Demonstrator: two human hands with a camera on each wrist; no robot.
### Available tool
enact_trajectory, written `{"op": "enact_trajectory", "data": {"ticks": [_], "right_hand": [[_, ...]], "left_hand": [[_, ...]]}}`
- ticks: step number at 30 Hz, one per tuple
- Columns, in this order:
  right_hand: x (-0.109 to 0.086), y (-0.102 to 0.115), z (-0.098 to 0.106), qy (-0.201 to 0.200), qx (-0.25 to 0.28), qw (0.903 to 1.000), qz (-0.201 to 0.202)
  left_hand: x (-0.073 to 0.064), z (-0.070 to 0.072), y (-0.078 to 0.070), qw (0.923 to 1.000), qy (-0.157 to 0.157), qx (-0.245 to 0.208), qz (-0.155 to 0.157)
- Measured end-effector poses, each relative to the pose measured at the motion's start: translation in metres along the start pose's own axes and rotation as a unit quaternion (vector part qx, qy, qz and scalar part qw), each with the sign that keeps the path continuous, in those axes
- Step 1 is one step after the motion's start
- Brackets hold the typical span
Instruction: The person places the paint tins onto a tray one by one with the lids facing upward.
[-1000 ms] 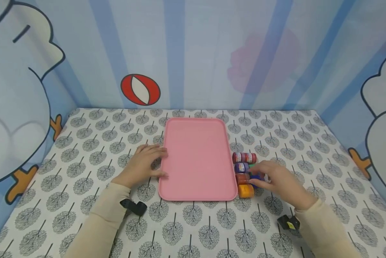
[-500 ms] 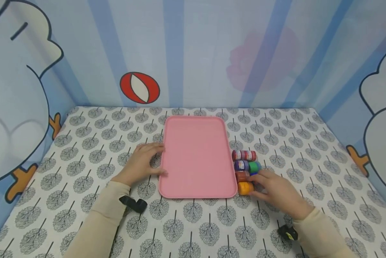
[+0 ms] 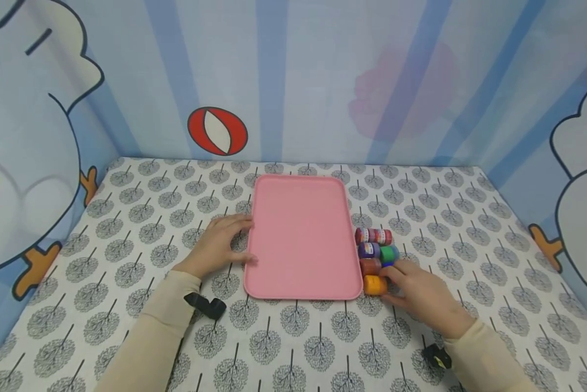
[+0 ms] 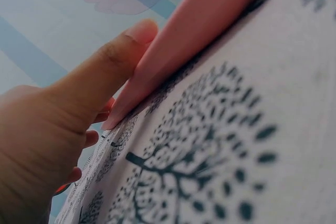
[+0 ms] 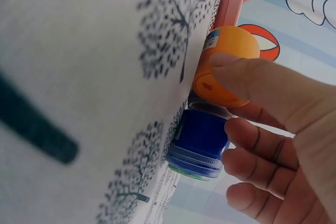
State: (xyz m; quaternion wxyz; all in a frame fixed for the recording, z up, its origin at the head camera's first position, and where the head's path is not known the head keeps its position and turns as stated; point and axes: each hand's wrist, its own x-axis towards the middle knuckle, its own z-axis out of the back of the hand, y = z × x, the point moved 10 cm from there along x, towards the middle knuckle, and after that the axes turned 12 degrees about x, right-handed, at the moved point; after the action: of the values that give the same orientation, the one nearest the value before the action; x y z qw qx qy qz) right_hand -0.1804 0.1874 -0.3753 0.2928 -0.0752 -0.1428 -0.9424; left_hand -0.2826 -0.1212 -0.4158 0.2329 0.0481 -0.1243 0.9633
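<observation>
Orange jar (image 3: 374, 285) is seen on the patterned cloth (image 3: 293, 348), just beside the right edge of the pink tray (image 3: 300, 239), close to its near corner; whether the rim is touched cannot be told. By the right hand (image 3: 423, 295) the jar is pinched at its right end, with the thumb laid on one side and the index finger passed behind. By the left hand (image 3: 215, 247), with fingers and thumb relaxed, the left rim of the tray is touched.

The jar is judged to be light and stiff, probably of plastic, and not easily broken. Its wall looks smooth and round, so it may slip or roll if it is pressed unevenly. Hold is best taken across the round body, at opposite sides, with moderate pressure. Care is needed on the inner side, because the blue jar (image 5: 199, 135) lies near the curled fingers, and the reddish-brown jar (image 3: 370, 267) is placed next to the orange one; either could be pushed away.
</observation>
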Motion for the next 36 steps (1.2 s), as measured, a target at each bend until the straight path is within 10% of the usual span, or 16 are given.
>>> {"op": "enact_trajectory", "data": {"ticks": [36], "right_hand": [[0.018,0.022,0.023,-0.028,0.036,0.9983,0.037]], "left_hand": [[-0.002,-0.001,0.003,0.9997,-0.003,-0.019,0.011]]}}
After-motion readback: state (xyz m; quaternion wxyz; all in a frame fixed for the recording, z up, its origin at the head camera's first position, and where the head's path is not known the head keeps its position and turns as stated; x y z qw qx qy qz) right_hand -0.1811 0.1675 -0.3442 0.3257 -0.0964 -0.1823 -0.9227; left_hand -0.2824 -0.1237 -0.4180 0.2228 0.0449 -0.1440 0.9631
